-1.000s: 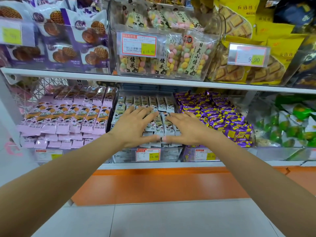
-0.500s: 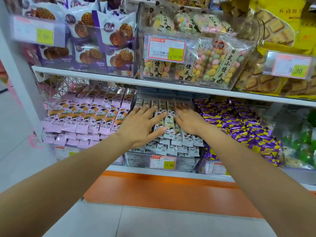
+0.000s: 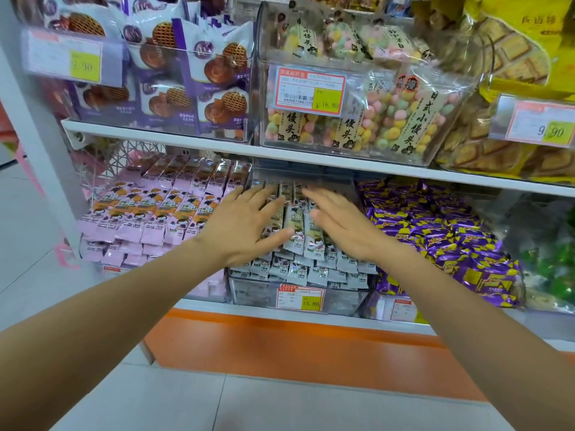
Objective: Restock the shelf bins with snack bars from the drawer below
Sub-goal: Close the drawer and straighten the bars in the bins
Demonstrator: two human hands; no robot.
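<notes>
While both arms reach forward to the lower shelf (image 3: 255,310), the left hand (image 3: 245,227) and the right hand (image 3: 345,227) lie palm down on the grey-white snack bars (image 3: 295,227) that fill the middle clear bin (image 3: 249,287). Left fingers (image 3: 264,197) are straight and a little spread, pointing toward the back of the bin, with the thumb stretched sideways across the bars. Right fingers (image 3: 323,197) are likewise straight and slightly fanned, resting flat on the top layer. Neither hand curls round a bar or pinches one. A narrow strip of bars shows between the two hands, and more rows of them stick out below the wrists, stacked down to the bin's front wall. On that wall hangs a price tag (image 3: 300,299).

Just left of the bin lies a stack of pink bars (image 3: 149,213); just right of it is a heap of purple wrapped snacks (image 3: 451,241). On the upper shelf (image 3: 186,141) stand waffle packs (image 3: 193,98), a clear box of pastel puff balls (image 3: 389,119) and yellow biscuit bags (image 3: 504,57). Beneath the lower shelf runs an orange panel (image 3: 280,343).
</notes>
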